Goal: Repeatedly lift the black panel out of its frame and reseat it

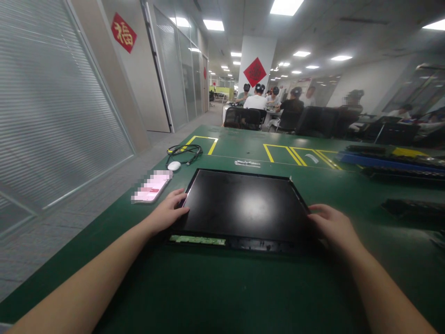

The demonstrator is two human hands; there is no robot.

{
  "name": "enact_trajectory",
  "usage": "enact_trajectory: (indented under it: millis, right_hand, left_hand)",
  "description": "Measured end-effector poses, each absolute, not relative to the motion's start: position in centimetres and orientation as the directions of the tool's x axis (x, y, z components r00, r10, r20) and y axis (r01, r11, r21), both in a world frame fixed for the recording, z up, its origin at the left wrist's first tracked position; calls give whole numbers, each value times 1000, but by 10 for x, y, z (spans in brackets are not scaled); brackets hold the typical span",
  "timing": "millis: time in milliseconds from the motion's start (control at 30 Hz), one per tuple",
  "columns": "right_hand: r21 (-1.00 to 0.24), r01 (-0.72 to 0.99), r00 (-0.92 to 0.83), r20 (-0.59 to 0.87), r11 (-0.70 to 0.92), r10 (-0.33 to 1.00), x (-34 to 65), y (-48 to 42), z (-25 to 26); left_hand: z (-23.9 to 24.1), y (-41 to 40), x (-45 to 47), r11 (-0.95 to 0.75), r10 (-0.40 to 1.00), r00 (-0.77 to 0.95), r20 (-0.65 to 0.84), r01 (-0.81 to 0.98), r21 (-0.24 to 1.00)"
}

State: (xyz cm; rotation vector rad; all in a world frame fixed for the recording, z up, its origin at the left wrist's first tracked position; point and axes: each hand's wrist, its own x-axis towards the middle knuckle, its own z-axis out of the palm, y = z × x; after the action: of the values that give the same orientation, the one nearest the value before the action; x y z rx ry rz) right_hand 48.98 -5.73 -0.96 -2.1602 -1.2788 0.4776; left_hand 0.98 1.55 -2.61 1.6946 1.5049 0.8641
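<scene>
A flat black screen panel [243, 204] lies face up on the green table [222, 287], with a green circuit strip [197, 240] along its near edge. My left hand [168, 212] rests on the panel's left edge, fingers curled over the rim. My right hand [332, 225] grips the right edge near the near corner, fingers bent around the side.
A pink phone [152, 186], a white mouse [174, 165] and a coiled black cable [184, 150] lie left of the panel. Small silver parts [247, 163] sit behind it. Dark devices [392, 160] fill the right side. Several people [274, 99] sit at desks beyond.
</scene>
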Motion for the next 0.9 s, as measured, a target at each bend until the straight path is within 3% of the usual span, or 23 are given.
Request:
enact_trajectory:
  millis: [233,533,900]
  right_hand:
    - [-646,665,482,-13,-376,876,488,-58,-6]
    - [-637,668,489,-13,-385,872,489,-57,-7]
    - [-634,675,475,-17,-377,880,489,-57,-9]
  left_hand:
    - [-28,18,8,-100,991,129,32,568,817]
    - [-30,20,9,-184,978,203,46,740,647]
    - [-10,2,9,-337,931,362,55,789,513]
